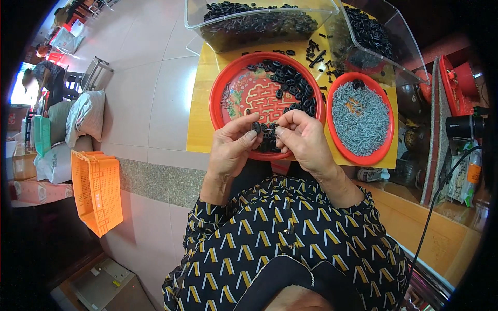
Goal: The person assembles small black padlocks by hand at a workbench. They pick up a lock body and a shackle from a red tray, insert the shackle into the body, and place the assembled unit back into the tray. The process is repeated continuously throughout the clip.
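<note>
My left hand (228,147) pinches a small black oval plastic piece (256,127) between thumb and fingertips. Close beside it, the thumb and forefinger of my right hand (306,142) are closed on a thin, short metal-looking pin, perhaps a screw, pointing toward that piece. Both hands hover over the near side of a round red tray (215,96) with a patterned bottom. Black oval pieces (293,83) are heaped along its right side, and a few small screws lie at its left. To the right, a red oval tray (363,159) holds many grey screws (360,122).
Two clear plastic bins, one at the back (259,39) and one at back right (410,54), contain black parts. Loose black parts (316,57) are scattered on the yellow tabletop (199,124). An orange crate (98,192) stands on the floor at left. A black cable (441,192) hangs at right.
</note>
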Tool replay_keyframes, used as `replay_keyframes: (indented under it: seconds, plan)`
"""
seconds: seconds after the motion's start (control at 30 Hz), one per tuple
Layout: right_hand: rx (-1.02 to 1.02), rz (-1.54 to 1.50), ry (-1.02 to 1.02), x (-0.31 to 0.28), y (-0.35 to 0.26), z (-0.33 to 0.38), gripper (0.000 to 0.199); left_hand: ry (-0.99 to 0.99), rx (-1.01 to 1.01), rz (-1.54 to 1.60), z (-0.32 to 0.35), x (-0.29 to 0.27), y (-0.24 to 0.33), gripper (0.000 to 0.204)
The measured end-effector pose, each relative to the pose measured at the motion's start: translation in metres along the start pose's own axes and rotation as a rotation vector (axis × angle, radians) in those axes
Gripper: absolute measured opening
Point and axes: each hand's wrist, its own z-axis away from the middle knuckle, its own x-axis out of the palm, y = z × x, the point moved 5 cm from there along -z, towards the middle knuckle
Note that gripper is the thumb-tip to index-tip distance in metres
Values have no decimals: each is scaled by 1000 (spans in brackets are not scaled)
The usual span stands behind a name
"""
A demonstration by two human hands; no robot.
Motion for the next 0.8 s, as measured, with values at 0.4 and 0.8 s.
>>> replay_keyframes:
  seconds: [0.4,0.8]
  plan:
    - [-20,43,6,3,-2,1,8,-7,-19,-59,4,9,-1,31]
    - [-16,72,24,0,-1,2,8,-18,-5,-120,4,10,-2,31]
